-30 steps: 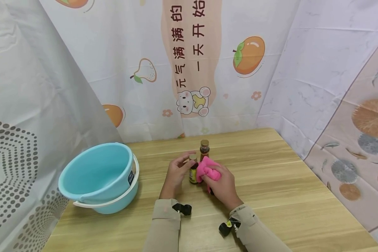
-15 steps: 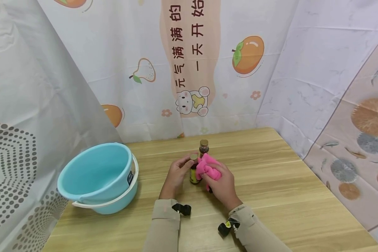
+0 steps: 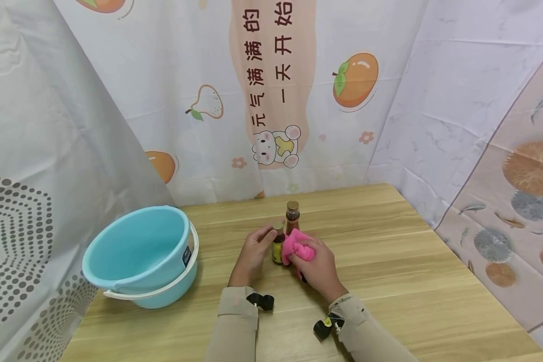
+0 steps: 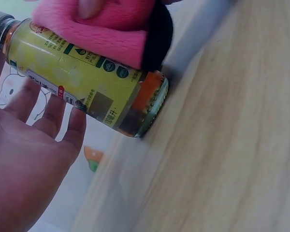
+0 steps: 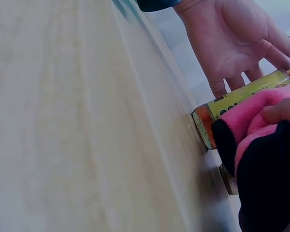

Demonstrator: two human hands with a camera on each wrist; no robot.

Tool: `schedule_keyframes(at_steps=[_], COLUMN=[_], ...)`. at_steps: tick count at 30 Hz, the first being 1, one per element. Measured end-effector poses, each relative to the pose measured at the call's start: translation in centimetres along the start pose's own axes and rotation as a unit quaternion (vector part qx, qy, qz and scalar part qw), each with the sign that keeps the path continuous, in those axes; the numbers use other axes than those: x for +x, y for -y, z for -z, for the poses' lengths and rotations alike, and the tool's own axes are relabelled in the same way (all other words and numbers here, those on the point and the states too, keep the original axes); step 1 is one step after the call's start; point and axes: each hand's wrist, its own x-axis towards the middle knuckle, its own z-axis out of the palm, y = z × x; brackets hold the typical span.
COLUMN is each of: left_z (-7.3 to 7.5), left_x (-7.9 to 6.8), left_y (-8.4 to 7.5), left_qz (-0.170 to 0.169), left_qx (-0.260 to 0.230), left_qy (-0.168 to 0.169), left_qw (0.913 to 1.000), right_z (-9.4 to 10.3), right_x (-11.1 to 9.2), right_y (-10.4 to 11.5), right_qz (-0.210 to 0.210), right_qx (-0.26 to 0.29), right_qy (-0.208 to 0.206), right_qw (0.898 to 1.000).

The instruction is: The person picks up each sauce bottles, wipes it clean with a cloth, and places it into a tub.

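A small glass bottle with a yellow label (image 3: 278, 250) stands on the table, its gold cap up. My left hand (image 3: 254, 249) holds it near the neck, thumb in front and fingers behind; in the left wrist view the other fingers spread behind the label (image 4: 72, 67). My right hand (image 3: 321, 266) grips a bunched pink cloth (image 3: 294, 245) with a dark side (image 5: 268, 179), pressed against the bottle's right side. Just behind stands a second gold-capped bottle (image 3: 292, 217), its lower part hidden by the cloth; its base (image 5: 228, 181) shows in the right wrist view.
A light blue bucket (image 3: 136, 251) with a white handle (image 3: 131, 295) stands at the table's left side. The wood-grain table (image 3: 389, 271) ends at a printed curtain (image 3: 199, 151) behind the bottles.
The cloth in my right hand has risen slightly along the bottle and come down again. My left thumb has shifted a little toward the bottle's neck. The rear bottle and bucket stay put.
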Motion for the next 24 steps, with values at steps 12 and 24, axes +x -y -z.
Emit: schedule_keyframes(at_steps=[12,24], left_z=[0.07,-0.12], left_x=[0.03,0.18], left_y=[-0.38,-0.13], left_qz=[-0.045,-0.04], left_qx=[-0.02,-0.004], left_qy=[-0.048,-0.08], left_qw=[0.9976,0.996], right_z=[-0.05,-0.2], right_x=[-0.03,-0.01], right_y=[-0.09,-0.25], right_qz=[-0.01,-0.005], right_qx=[-0.05,-0.013], right_qy=[0.015,0.007], right_qw=[0.999,1.0])
